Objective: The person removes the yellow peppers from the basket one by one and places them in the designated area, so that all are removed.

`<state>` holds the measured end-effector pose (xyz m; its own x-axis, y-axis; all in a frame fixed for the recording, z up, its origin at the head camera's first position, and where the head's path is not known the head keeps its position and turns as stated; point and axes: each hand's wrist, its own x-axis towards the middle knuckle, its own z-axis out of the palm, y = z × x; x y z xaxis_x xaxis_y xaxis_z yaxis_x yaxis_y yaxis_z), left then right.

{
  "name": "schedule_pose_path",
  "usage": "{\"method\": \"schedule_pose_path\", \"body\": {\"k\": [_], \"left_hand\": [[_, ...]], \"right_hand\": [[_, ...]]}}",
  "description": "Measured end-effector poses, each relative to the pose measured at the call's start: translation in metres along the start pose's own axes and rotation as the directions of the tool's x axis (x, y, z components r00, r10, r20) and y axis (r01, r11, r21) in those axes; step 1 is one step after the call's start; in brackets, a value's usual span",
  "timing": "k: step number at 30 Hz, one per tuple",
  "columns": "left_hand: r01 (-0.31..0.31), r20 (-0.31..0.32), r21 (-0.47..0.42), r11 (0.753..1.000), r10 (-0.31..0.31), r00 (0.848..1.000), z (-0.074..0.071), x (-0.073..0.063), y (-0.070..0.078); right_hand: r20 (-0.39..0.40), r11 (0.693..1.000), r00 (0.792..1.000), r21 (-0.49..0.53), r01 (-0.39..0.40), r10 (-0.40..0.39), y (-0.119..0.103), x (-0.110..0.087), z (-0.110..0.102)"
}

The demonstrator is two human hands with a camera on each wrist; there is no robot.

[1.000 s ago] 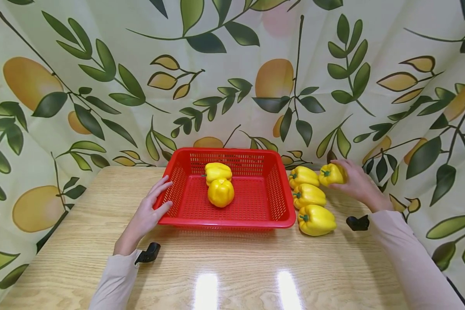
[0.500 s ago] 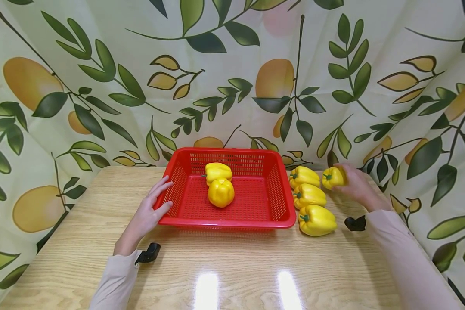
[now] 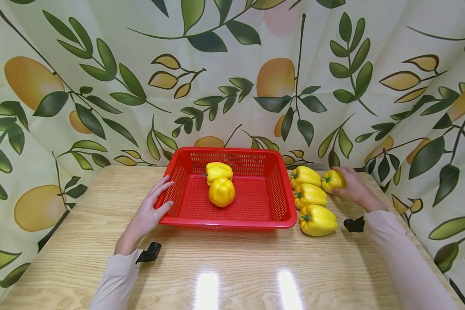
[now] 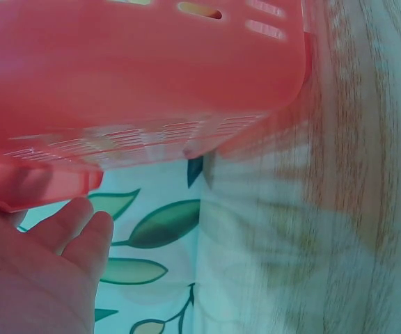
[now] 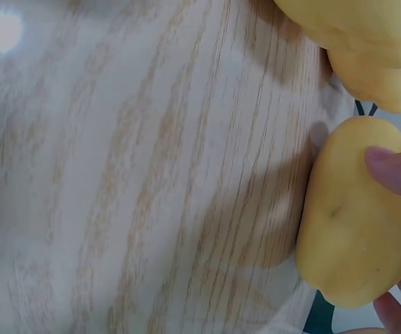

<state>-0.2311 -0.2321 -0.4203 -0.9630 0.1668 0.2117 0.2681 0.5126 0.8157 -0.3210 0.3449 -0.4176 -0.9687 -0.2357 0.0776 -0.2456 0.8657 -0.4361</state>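
Observation:
In the head view, my right hand [image 3: 354, 186] holds a yellow bell pepper [image 3: 331, 181] at the far right of the table. The right wrist view shows my thumb [image 5: 397, 170] on that pepper's side and fingertips at its lower edge. Three more yellow bell peppers, including the front one [image 3: 318, 220], lie in a column between it and the red plastic basket [image 3: 228, 224]. My left hand [image 3: 146, 215] touches the basket's left rim with extended fingers. Inside the basket are two peppers, one lying [image 3: 219, 171] behind another [image 3: 222, 193].
A wooden table [image 3: 248, 267] carries everything, with two bright reflections near its front. A leaf-and-fruit patterned curtain [image 3: 224, 69] closes off the back and sides. Black wrist mounts [image 3: 149, 252] stick out beside both sleeves.
My right hand has shifted the held pepper slightly right, then slightly back left and down, beside the column of peppers. The left hand and basket stay in place.

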Motion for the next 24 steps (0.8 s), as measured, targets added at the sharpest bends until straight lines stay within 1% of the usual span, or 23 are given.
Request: {"method": "schedule_pose_path", "body": {"k": [7, 16, 24], "left_hand": [[0.021, 0.005, -0.017, 1.0, -0.021, 1.0, -0.0005, -0.0003, 0.0014], [0.013, 0.0, -0.017, 1.0, -0.013, 1.0, -0.0002, -0.0008, 0.0021], [0.006, 0.0, -0.031, 1.0, -0.006, 1.0, 0.0003, -0.0008, 0.0012]], "right_hand": [[0.005, 1.0, 1.0, -0.002, -0.016, 0.016, 0.0012, -0.0001, -0.0008], [0.021, 1.0, 0.999, 0.004, -0.029, 0.029, -0.0007, -0.0033, -0.0027], [0.019, 0.994, 0.995, 0.041, -0.103, 0.102, 0.0018, -0.0058, -0.0051]]}}
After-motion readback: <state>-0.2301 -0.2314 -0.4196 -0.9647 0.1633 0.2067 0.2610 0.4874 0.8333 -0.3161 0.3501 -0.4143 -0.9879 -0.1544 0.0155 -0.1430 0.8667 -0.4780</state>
